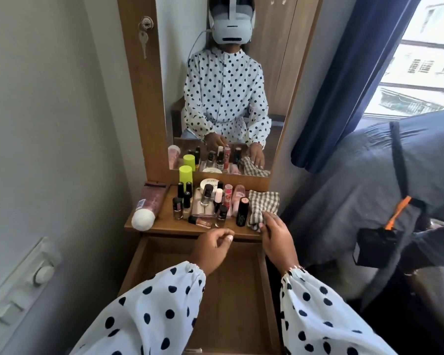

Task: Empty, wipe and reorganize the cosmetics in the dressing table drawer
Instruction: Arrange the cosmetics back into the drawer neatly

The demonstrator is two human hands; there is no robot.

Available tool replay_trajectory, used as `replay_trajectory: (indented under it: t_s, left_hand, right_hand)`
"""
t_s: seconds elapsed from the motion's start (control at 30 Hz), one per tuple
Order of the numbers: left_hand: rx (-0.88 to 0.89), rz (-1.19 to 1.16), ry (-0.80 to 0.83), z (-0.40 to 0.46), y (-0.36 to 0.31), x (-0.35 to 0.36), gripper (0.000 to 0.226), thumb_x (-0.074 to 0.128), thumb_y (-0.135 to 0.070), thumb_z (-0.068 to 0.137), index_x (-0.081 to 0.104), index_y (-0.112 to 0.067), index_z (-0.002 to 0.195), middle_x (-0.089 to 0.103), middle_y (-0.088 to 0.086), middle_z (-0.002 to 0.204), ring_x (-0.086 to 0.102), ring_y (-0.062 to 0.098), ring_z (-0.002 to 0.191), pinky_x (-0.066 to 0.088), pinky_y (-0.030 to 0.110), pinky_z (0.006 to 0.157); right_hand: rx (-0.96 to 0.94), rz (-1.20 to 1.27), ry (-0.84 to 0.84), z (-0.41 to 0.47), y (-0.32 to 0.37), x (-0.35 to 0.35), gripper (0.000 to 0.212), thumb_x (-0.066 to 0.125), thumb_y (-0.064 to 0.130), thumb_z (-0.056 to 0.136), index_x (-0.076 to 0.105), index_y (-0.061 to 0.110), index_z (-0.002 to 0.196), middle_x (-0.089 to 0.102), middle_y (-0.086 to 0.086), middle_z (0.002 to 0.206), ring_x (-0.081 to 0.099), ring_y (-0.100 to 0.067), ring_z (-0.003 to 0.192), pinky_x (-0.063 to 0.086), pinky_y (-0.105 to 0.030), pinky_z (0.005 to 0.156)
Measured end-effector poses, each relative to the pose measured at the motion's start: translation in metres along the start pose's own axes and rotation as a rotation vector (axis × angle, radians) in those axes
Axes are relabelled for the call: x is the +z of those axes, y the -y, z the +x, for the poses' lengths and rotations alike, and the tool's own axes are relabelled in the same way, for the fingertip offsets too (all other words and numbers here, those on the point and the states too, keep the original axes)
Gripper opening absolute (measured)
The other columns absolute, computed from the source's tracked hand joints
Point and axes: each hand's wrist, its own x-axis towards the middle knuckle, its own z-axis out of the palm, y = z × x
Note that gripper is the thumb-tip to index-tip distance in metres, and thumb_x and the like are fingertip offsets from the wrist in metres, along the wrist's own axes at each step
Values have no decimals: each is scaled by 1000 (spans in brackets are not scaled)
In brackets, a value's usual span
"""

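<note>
The wooden drawer (263,285) stands pulled out below me, its bottom bare. On the dressing table top (164,222) stand several cosmetics: nail polish bottles (181,201), a lime-capped bottle (185,174), a white jar (208,183), a black stick (242,211), a pink tube (149,204) lying at the left, and one small bottle (200,221) on its side. A checked cloth (263,204) lies at the right. My right hand (276,238) touches the cloth's near edge, fingers on it. My left hand (212,245) hovers over the drawer's back edge, fingers loosely curled, holding nothing.
A mirror (223,80) rises behind the table top and reflects me. A grey wall with a switch panel (23,283) is on the left. A blue curtain (344,80) and a grey covered object (385,175) crowd the right side.
</note>
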Motion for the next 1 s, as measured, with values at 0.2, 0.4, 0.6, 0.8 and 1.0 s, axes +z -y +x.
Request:
replay_trajectory:
  t_s: [0.2, 0.4, 0.6, 0.8, 1.0]
  left_hand:
    - [-34, 11, 5, 2, 5, -6, 20, 54, -17, 90, 66, -15, 105, 66, -3, 103, 55, 3, 88, 37, -6, 63]
    - [-45, 34, -5, 0, 8, -12, 19, 54, -16, 90, 66, -14, 105, 67, 1, 106, 55, 4, 88, 38, -4, 64]
    - [-55, 15, -12, -2, 4, -14, 21, 54, -16, 90, 66, -12, 107, 67, 1, 106, 54, 3, 87, 36, -6, 63]
    - [-43, 11, -10, -4, -4, -19, 21, 54, -18, 91, 66, -13, 107, 67, 0, 105, 52, 1, 84, 35, -7, 62]
    - [-36, 0, -23, -13, -10, -23, 21, 53, -17, 91, 66, -13, 107, 66, -1, 104, 53, 3, 86, 36, -6, 63]
  right_hand:
    - [39, -31, 110, 28, 3, 1, 51, 43, -6, 86, 46, 7, 135, 45, -12, 142, 35, -25, 135, 24, -32, 114]
    - [84, -1, 143, 37, 3, -2, 53, 45, -6, 83, 47, 10, 134, 48, -11, 139, 40, -26, 131, 28, -30, 110]
    - [94, 21, 141, 31, 7, -7, 53, 45, -4, 84, 46, 13, 135, 49, -7, 138, 45, -22, 127, 32, -26, 106]
    - [103, 41, 126, 20, 18, -13, 52, 52, -1, 85, 46, 14, 134, 51, -9, 134, 47, -24, 124, 39, -36, 107]
    - [61, 39, 46, 8, 31, -20, 45, 52, -1, 86, 50, 9, 130, 54, -11, 129, 46, -25, 123, 37, -33, 106]
